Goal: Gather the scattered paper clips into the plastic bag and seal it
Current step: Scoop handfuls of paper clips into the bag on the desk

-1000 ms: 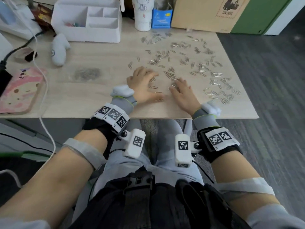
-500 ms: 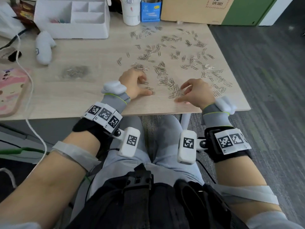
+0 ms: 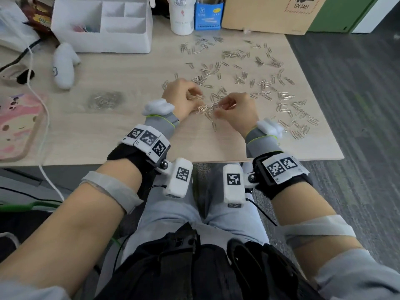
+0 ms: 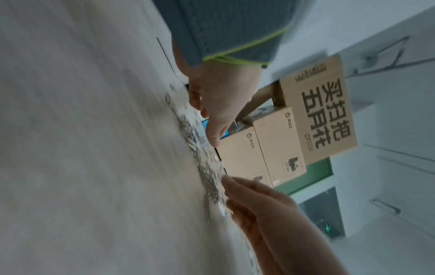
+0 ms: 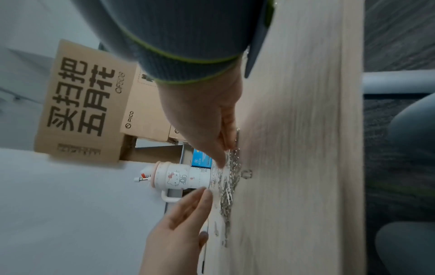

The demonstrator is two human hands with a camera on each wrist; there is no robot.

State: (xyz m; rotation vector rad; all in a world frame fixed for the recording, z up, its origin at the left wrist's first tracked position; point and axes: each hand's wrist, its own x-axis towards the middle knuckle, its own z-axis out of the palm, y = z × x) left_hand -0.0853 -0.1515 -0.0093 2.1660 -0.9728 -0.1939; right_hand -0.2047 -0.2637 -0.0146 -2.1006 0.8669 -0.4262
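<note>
Many silver paper clips [image 3: 259,83] lie scattered over the right half of the wooden table [image 3: 108,146]. My left hand [image 3: 184,98] and right hand [image 3: 236,109] meet near the table's middle, a small heap of clips [image 3: 205,109] raked up between them. In the left wrist view the left hand [image 4: 216,104] has its fingers down on the clips [image 4: 207,167], facing the right hand [image 4: 263,204]. In the right wrist view the right hand [image 5: 202,115] touches the clips [image 5: 229,178], and the left hand [image 5: 183,219] has straight fingers. A clear plastic bag [image 3: 106,100] holding clips lies flat to the left, apart from both hands.
A white organiser [image 3: 104,24], a white cup [image 3: 181,16], a blue box [image 3: 208,16] and a cardboard box [image 3: 270,14] line the back edge. A white plush toy [image 3: 65,66], a pink phone case [image 3: 17,126] and a white cable [image 3: 43,126] sit at the left.
Both hands have drawn toward each other, dragging clips into a heap between them. One second ago they lay flat and further apart on the table.
</note>
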